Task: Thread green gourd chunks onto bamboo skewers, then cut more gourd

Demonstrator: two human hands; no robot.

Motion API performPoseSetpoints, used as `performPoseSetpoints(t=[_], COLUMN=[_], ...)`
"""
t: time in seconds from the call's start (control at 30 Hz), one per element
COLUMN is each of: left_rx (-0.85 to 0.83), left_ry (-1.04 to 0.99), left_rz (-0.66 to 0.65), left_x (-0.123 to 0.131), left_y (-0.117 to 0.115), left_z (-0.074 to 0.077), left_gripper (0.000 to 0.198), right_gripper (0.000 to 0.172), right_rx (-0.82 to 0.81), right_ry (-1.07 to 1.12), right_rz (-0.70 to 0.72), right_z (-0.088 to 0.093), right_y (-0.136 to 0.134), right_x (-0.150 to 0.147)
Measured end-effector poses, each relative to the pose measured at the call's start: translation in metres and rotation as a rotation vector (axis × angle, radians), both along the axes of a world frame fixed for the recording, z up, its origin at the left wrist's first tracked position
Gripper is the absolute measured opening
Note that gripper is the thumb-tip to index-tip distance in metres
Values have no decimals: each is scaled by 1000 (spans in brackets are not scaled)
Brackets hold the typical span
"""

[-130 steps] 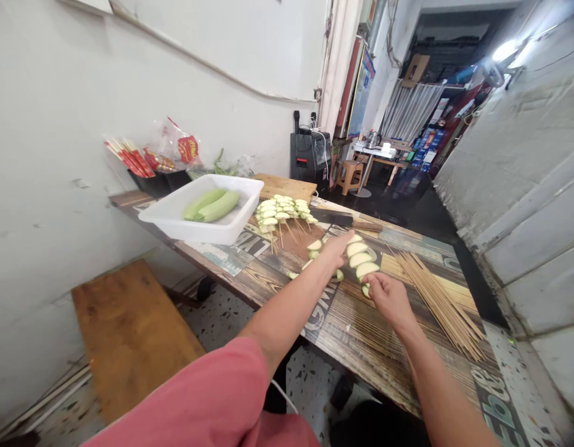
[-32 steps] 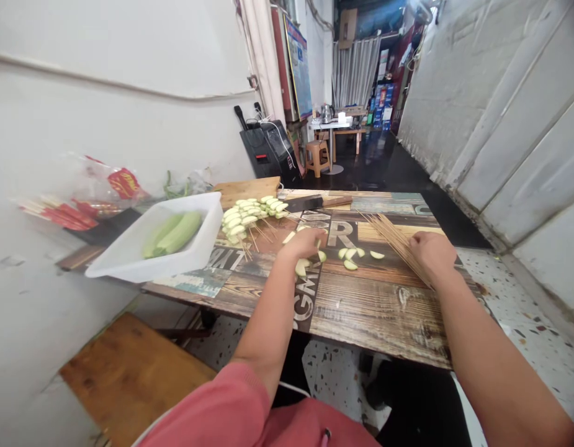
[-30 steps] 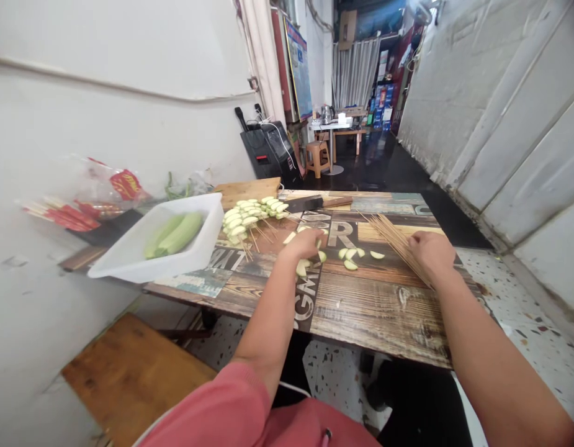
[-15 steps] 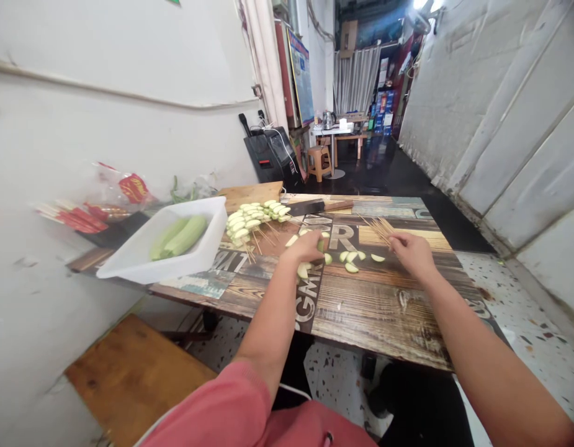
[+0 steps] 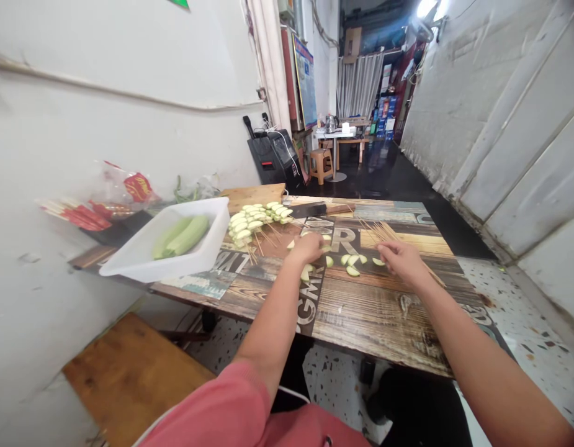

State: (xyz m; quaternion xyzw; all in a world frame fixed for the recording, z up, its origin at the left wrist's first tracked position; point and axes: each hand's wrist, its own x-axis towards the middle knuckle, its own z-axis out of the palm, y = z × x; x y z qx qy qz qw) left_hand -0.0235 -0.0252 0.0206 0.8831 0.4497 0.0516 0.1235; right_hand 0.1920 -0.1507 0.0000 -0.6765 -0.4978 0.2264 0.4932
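My left hand [image 5: 309,248] is closed, its fingers curled down over pale green zucchini slices at the middle of the table; the fingertips are partly hidden. Pinched fingers of my right hand [image 5: 399,259] hold a thin bamboo skewer, whose end shows past the wrist. Just behind that hand lies a bundle of bamboo skewers [image 5: 383,232]. Between my hands several half-round zucchini slices [image 5: 352,261] are scattered. Skewered zucchini slices [image 5: 249,220] are piled left of my left hand, with sticks pointing toward me.
A white plastic tub [image 5: 142,267] with whole zucchini [image 5: 188,236] stands at the table's left. A knife [image 5: 309,210] lies behind the pile, beside a wooden board [image 5: 252,195]. Red-wrapped packets [image 5: 84,216] sit by the wall. A wooden stool [image 5: 133,379] is at lower left.
My right hand has moved slightly left from the skewer bundle, toward the loose slices; the bundle now lies on the table behind it. My left hand stays over the slices.
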Motion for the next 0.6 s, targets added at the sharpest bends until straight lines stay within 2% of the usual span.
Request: performPoseSetpoints(t=[0.1, 0.17, 0.23, 0.3, 0.4, 0.5, 0.6], left_rx=[54, 55, -31, -238, -707, -1075, -1262], left_ry=[-76, -281, -598, -962, -1392, -1622, -1737], left_rz=[35, 73, 141, 234, 304, 330, 380], left_x=[4, 7, 11, 14, 15, 11, 6], left_y=[2, 6, 9, 10, 6, 5, 7], left_z=[-5, -9, -11, -9, 0, 10, 13], left_gripper=[14, 13, 15, 15, 9, 7, 9], right_gripper=[45, 49, 47, 41, 40, 48, 48], right_rx=[-84, -89, -58, -18, -47, -124, -86], right_ry=[199, 252, 261, 235, 215, 212, 138], right_rz=[74, 148, 202, 224, 241, 255, 260], right_z=[6, 10, 12, 14, 16, 17, 15], right_y=[-5, -8, -11, -13, -17, -20, -20], right_x=[-15, -25, -34, -42, -50, -54, -54])
